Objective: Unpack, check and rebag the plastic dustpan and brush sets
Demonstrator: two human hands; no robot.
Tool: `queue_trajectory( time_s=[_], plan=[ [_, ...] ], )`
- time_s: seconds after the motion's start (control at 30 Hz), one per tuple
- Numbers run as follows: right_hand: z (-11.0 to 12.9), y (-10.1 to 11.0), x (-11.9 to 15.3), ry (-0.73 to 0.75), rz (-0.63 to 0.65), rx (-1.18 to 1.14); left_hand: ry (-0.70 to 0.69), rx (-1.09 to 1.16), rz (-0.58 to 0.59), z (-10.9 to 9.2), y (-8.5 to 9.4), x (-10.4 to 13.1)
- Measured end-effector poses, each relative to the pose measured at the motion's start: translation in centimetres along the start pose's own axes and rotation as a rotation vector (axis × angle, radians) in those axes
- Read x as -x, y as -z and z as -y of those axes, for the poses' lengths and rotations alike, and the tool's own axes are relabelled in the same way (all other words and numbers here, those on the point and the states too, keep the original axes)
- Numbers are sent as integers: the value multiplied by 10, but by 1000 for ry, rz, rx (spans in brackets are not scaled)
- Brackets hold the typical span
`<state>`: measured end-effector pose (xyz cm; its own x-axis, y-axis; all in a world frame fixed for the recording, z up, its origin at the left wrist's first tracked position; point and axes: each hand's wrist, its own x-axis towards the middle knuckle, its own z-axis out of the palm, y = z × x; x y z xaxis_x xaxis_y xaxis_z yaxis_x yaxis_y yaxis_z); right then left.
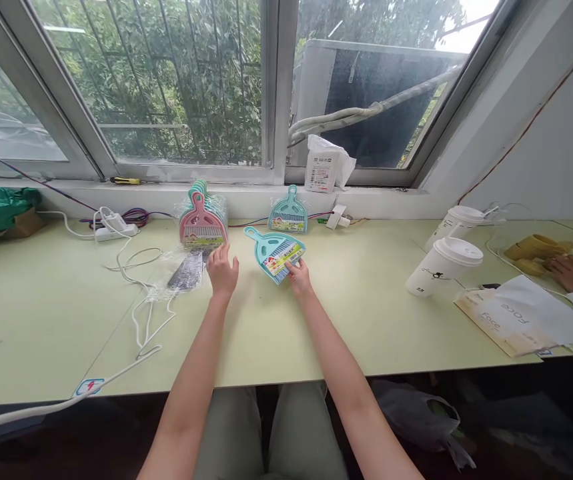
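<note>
Dustpan (266, 247) with label (285, 257) in grip of right hand (299, 277), left hand (222, 270) spread, "Face" packet (489, 321)

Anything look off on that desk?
Yes, mildly: on the left, a white cable sprawls in loose loops and runs across the near edge of the table, untidy and perhaps easy to snag. No spill shows, and the teal dustpan in the right hand has no visible damage.
</note>
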<state>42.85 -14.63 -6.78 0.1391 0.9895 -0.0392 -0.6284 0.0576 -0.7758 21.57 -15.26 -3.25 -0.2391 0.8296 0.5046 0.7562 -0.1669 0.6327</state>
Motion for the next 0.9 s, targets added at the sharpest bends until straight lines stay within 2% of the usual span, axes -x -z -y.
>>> queue_trajectory(
  time_s=[0.07, 0.17, 0.27, 0.33, 0.37, 0.43, 0.5, 0.53, 0.57, 0.63, 0.67, 0.73, 0.77, 0.83, 0.9],
  plan=[
    [3, 3, 0, 21, -17, -15, 11, -225, 131, 4, 0, 5],
    [8, 6, 1, 49, -30, -15, 2, -344, 432, -3, -15, 22],
    [12, 8, 2, 77, -33, -3, -231, -243, 591, -25, -33, 40],
    [14, 9, 2, 92, -49, 4, -378, -176, 563, -40, -35, 45],
    [15, 9, 2, 96, -59, 3, -400, -177, 492, -45, -32, 44],
    [16, 11, 2, 104, -72, -9, -324, -252, 272, -47, -23, 38],
    [17, 12, 1, 113, -71, -20, -153, -355, 102, -36, -12, 29],
    [17, 13, 0, 117, -68, -22, -63, -393, 96, -29, -9, 25],
    [17, 14, 0, 120, -68, -23, 14, -416, 143, -20, -7, 23],
    [18, 14, 0, 121, -75, -19, 90, -408, 319, -8, -10, 23],
    [18, 15, 0, 120, -78, -14, 80, -372, 409, -5, -15, 25],
    [19, 16, 0, 116, -78, 3, -30, -231, 532, -8, -26, 32],
    [20, 16, 0, 112, -78, 13, -97, -138, 550, -13, -32, 35],
    [21, 18, 0, 104, -82, 24, -167, 44, 504, -24, -40, 38],
    [22, 19, 1, 96, -90, 29, -114, 155, 373, -29, -42, 36]
  ],
)
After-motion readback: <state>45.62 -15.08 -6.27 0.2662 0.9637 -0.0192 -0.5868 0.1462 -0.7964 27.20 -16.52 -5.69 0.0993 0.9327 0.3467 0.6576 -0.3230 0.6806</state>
